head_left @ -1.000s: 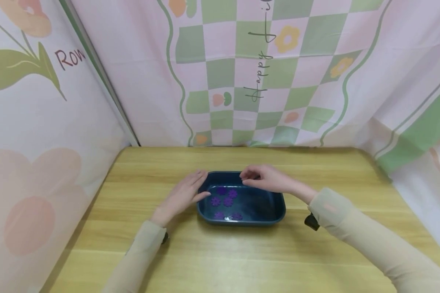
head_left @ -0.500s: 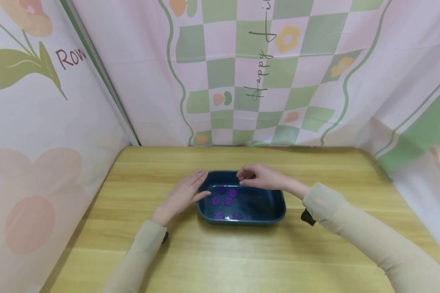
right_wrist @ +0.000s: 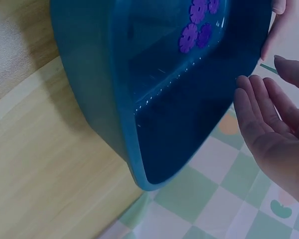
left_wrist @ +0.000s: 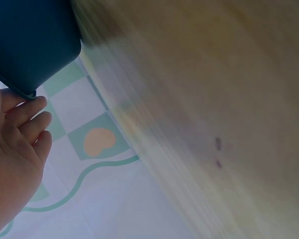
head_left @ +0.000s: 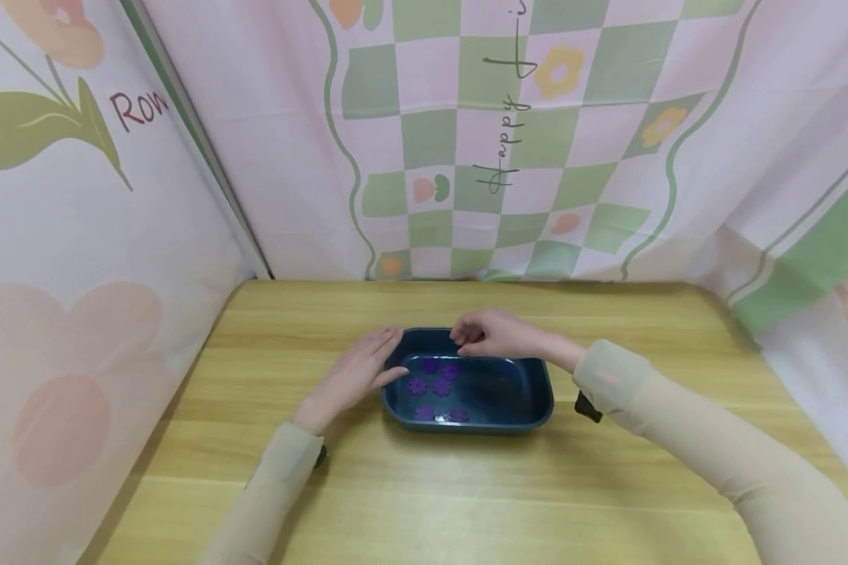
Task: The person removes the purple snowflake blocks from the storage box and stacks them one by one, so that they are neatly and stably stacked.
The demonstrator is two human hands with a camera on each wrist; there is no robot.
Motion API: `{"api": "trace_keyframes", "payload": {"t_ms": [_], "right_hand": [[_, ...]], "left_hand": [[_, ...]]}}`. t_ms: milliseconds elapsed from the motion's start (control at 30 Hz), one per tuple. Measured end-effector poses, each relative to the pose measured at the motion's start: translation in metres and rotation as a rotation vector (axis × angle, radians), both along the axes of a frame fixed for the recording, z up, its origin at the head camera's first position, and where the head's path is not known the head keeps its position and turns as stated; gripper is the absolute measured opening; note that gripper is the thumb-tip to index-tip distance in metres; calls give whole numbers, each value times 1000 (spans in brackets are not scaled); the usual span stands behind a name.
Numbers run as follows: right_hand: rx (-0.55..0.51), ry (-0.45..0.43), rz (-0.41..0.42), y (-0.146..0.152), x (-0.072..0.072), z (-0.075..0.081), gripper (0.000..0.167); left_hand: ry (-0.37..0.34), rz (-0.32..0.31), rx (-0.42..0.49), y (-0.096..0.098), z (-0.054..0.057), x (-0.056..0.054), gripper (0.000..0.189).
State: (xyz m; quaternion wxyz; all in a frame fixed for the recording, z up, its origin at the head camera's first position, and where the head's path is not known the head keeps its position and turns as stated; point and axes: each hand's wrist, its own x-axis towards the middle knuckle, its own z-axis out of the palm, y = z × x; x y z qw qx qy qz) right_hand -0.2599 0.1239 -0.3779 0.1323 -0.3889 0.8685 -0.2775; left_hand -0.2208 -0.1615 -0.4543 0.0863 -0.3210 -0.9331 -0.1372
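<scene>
A dark blue rectangular basin (head_left: 498,392) sits on the table. Several purple flower-shaped pieces (head_left: 417,385) with notched edges lie on its floor toward the left; the right wrist view shows some of these purple pieces (right_wrist: 188,38) up close. My left hand (head_left: 346,378) rests against the left rim, fingers straight, its thumb reaching over the inside. In the left wrist view, the fingers of this left hand (left_wrist: 20,134) touch the rim from outside. My right hand (head_left: 498,333) hovers at the far rim, fingers loosely bent. Nothing shows between thumb and fingers of this right hand (right_wrist: 274,112).
The pale wooden table (head_left: 424,494) extends around the basin on all sides. A patterned curtain (head_left: 495,157) hangs along its back edge, with more printed cloth (head_left: 78,329) at the left and right. White specks and glints show on the basin's inner surface.
My right hand has drifted a little left along the basin's far rim. My left hand stays on the left rim, and the purple pieces keep their places.
</scene>
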Motion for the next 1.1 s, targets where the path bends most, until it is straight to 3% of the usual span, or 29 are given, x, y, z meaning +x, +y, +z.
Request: {"api": "trace_keyframes", "payload": {"t_ms": [567, 1100], "right_hand": [[78, -132, 54, -12, -8, -16, 28], [133, -72, 122, -20, -12, -22, 28]], "left_hand": [[9, -1, 21, -1, 1, 1, 68], [1, 4, 19, -1, 0, 0, 69]]}}
